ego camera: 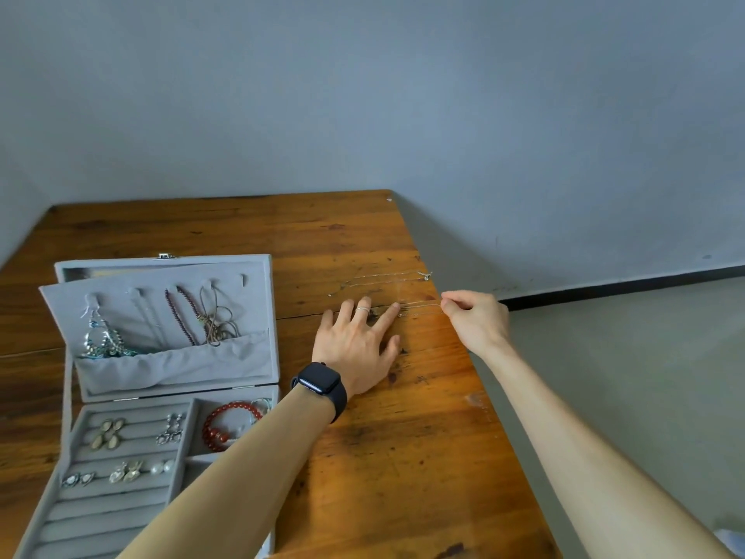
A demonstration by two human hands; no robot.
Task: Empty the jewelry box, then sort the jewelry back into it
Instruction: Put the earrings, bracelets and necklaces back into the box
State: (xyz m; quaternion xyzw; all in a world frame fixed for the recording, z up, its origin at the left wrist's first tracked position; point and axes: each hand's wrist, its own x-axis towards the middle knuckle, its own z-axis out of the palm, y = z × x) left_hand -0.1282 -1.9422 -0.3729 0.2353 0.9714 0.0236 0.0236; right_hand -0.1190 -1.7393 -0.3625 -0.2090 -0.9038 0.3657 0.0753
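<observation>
Clearly the emptying step is in hand, and it is far from done: the jewelry box (121,264) stands open at 8 o'clock on the table (403,457), with earrings (107,433) in its ring rolls, a red bead bracelet (213,431) in a side compartment and necklaces (181,316) hanging in the lid. At 3 o'clock from the box, the left hand (358,349) lies flat with fingers spread, its index fingertip pressing one end of a thin chain (421,305). The right hand (475,316), at the table's 3 o'clock edge, pinches the chain's other end, drawing it straight. A second chain (383,279) lies just beyond, at 12 o'clock from the left hand. Next, I judge, the pinched end wants lowering gently onto the wood, apart from its neighbour so the two cannot tangle, before either hand goes back to the box.
</observation>
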